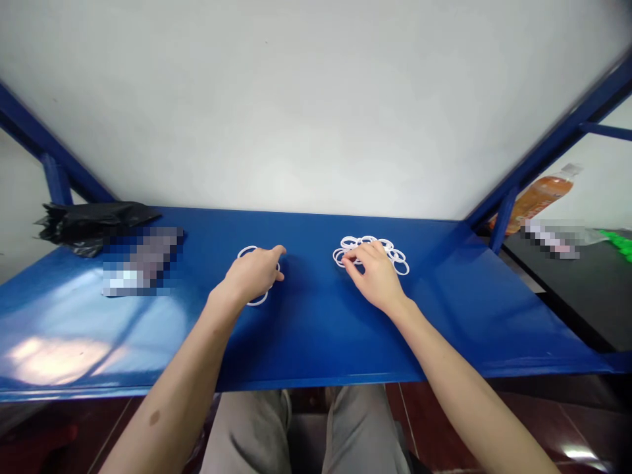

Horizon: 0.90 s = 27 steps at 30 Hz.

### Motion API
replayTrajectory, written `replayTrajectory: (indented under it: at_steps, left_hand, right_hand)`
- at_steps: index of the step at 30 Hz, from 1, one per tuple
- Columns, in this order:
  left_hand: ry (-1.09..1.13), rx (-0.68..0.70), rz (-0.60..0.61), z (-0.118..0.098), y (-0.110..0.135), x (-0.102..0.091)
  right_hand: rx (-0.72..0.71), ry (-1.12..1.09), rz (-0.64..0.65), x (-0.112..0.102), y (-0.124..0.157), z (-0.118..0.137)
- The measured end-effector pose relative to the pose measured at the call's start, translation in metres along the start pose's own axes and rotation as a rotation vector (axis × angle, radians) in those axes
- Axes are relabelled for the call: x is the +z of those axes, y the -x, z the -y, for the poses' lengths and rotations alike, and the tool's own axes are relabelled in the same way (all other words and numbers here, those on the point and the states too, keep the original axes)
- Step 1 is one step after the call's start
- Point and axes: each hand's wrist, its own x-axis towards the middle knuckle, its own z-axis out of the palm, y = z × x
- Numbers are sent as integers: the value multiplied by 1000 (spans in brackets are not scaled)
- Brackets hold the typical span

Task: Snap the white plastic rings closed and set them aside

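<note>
My left hand rests on the blue table, fingers curled over a couple of white rings that peek out above and below it. My right hand lies to the right, its fingertips pinched on a white ring at the near edge of a pile of several white rings. Both forearms reach in from the bottom of the view.
A crumpled black plastic bag lies at the back left, next to a blurred-out object. Blue frame posts stand at both back corners. An orange drink bottle and green pieces lie on the black surface to the right.
</note>
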Motion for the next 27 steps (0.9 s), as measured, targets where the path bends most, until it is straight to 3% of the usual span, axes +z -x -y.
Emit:
replayTrajectory:
  at_steps: [5,8,13,19,24,27]
  left_hand:
    - [-60,-97,-141,2,-5,1]
    - [-65,-129,-300,-2,-5,0]
    - [206,-138,-570,-8,-5,-8]
    - [667,-23,-517,-21,-8,-3]
    - [615,104,-540,-47,-4,15]
    - [604,170,-508,-57,-2,23]
  right_hand:
    - [1,-6,-8,0,0,0]
    - [2,-17,-12,1,0,-1]
    - [-12,-22,-13,2,-1,0]
    - [-14,-131,23,5,1,8]
    - [153,-415,114,14,4,16]
    - [246,-556,85,20,4,19]
